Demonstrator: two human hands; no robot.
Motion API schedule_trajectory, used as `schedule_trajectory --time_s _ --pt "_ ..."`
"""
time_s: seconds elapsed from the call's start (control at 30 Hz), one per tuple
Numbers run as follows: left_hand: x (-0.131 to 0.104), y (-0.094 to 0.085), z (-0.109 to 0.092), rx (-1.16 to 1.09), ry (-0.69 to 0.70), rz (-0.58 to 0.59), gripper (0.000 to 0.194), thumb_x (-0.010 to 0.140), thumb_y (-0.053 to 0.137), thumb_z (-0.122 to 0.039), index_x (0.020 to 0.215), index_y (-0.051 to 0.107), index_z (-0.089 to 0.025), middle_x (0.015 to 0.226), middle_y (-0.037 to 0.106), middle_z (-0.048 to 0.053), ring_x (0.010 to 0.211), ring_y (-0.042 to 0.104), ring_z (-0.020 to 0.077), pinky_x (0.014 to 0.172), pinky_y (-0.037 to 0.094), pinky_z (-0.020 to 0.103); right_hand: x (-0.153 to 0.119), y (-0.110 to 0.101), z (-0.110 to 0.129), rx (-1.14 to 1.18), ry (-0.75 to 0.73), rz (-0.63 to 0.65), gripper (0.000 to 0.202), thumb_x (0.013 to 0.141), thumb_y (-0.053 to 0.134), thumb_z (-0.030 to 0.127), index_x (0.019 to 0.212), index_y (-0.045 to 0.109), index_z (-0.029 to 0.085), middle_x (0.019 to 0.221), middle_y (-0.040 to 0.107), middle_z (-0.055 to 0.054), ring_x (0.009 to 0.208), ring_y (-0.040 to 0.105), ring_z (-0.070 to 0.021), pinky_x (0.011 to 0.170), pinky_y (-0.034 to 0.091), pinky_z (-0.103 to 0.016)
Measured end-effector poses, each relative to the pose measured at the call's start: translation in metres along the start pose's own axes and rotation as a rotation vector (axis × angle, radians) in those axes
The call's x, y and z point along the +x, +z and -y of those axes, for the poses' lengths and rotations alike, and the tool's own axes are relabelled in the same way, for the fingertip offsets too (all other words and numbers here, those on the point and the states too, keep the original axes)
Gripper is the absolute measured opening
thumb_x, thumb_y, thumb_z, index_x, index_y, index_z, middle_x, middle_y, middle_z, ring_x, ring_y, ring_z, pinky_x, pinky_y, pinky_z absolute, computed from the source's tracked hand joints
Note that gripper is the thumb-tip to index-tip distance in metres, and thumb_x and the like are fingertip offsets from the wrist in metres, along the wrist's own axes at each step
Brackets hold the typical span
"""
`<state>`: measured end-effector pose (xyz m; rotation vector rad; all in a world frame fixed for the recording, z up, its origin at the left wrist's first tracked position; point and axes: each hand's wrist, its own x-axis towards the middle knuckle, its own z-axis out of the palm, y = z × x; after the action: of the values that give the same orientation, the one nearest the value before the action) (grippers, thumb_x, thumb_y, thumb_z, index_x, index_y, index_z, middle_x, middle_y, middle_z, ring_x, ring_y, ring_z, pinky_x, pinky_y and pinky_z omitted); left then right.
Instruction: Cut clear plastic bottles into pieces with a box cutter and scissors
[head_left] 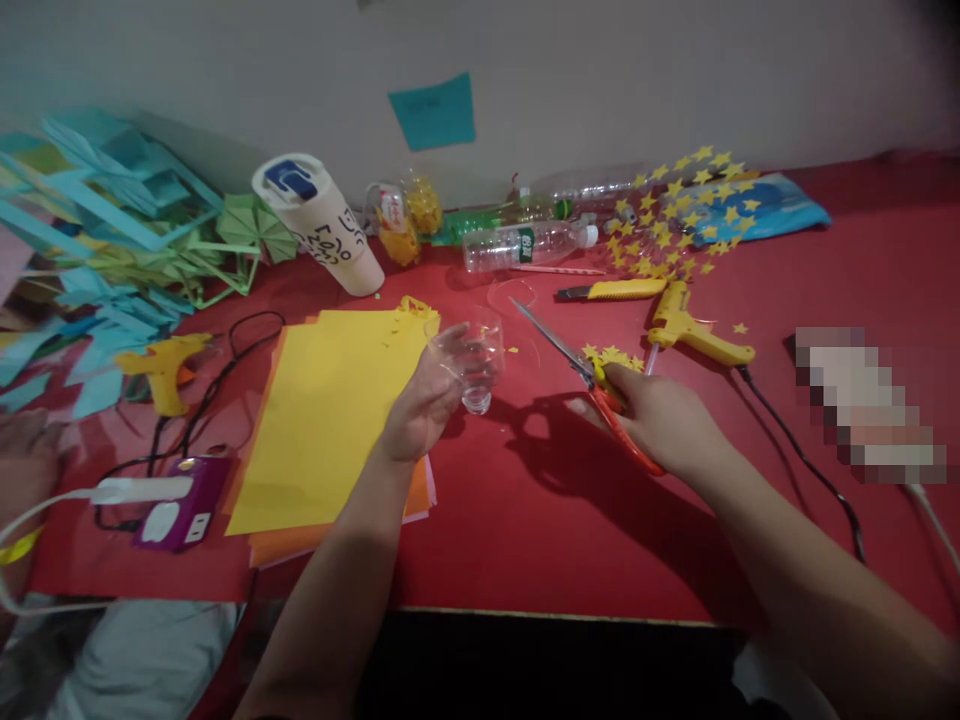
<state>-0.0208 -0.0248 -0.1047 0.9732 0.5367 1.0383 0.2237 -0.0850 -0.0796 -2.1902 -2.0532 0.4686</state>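
Note:
My left hand [426, 400] is closed around the clear cut-off top of a plastic bottle [480, 365], its narrow neck pointing down toward me. In my right hand [667, 415] is a pair of scissors [559, 350] with red and yellow handles. The blades point up and left toward the bottle piece and stand apart from it. Under and behind the scissors lies a small heap of yellow paper stars [615, 357]. Thin clear plastic strips [514, 290] curl on the red table just beyond the bottle piece.
Yellow paper sheets [330, 410] lie left of centre. Glue guns stand left [166, 370] and right [694, 330], with cords. A yellow cutter [611, 290], a plastic bottle [525, 245] and a tall cup [322, 225] lie or stand behind. Another person's hand [30, 450] rests at far left.

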Motion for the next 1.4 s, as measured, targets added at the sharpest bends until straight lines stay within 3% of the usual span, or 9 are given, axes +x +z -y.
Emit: schedule_trajectory --time_s 0.17,0.27,0.47,0.73,0.97,1.4 --pt "-0.0005 -0.0002 0.0018 0.073 0.006 -0.057 0.057 0.065 0.080 -0.038 0.118 0.064 -0.026 0.112 0.065 0.004 0.097 0.065 0.0186 0.086 0.056 0.033 -0.0016 -0.0003 0.0031 -0.006 0.019 0.015 0.064 0.081 0.017 0.084 0.073 0.043 0.026 0.056 0.050 -0.004 0.048 0.043 -0.0189 0.049 0.026 -0.027" --pt "-0.0010 -0.0009 0.0020 0.081 0.010 -0.034 0.058 0.062 0.081 -0.038 0.117 0.065 -0.025 0.110 0.064 0.004 0.093 0.064 0.0164 0.079 0.056 0.027 -0.0018 -0.0013 0.0034 -0.022 0.003 0.020 0.068 0.081 0.011 0.084 0.075 0.045 0.025 0.056 0.050 -0.005 0.048 0.042 -0.0187 0.049 0.024 -0.027" --pt "-0.0019 -0.0004 -0.0026 0.130 0.006 -0.007 0.052 0.067 0.071 -0.048 0.112 0.064 -0.023 0.105 0.066 0.006 0.085 0.063 0.0176 0.075 0.055 0.032 -0.0020 -0.0016 0.0038 -0.109 -0.062 0.026 0.076 0.083 0.005 0.080 0.080 0.053 0.022 0.058 0.055 -0.007 0.048 0.043 -0.0192 0.049 0.021 -0.028" --pt "0.0003 -0.0025 -0.0026 0.226 0.092 -0.003 0.048 0.071 0.069 -0.055 0.107 0.067 -0.022 0.101 0.067 0.006 0.081 0.060 0.0159 0.071 0.053 0.029 -0.0045 -0.0002 0.0040 -0.132 -0.147 -0.021 0.072 0.089 0.008 0.074 0.078 0.056 0.021 0.053 0.053 -0.006 0.046 0.044 -0.0191 0.049 0.020 -0.028" --pt "-0.0009 -0.0034 -0.0028 0.265 0.116 -0.002 0.051 0.070 0.069 -0.059 0.104 0.069 -0.021 0.096 0.069 0.007 0.075 0.060 0.0159 0.064 0.049 0.028 -0.0047 0.0004 0.0041 -0.171 -0.145 0.014 0.067 0.090 0.016 0.072 0.081 0.057 0.020 0.057 0.058 -0.008 0.048 0.048 -0.0197 0.049 0.019 -0.028" --pt "-0.0005 -0.0036 -0.0012 0.283 0.185 0.031 0.048 0.073 0.065 -0.056 0.105 0.070 -0.021 0.097 0.067 0.005 0.071 0.058 0.0144 0.062 0.045 0.028 -0.0048 0.0036 0.0019 -0.199 -0.204 0.017 0.051 0.096 0.022 0.058 0.080 0.053 0.021 0.057 0.057 -0.006 0.047 0.045 -0.0186 0.050 0.018 -0.027"
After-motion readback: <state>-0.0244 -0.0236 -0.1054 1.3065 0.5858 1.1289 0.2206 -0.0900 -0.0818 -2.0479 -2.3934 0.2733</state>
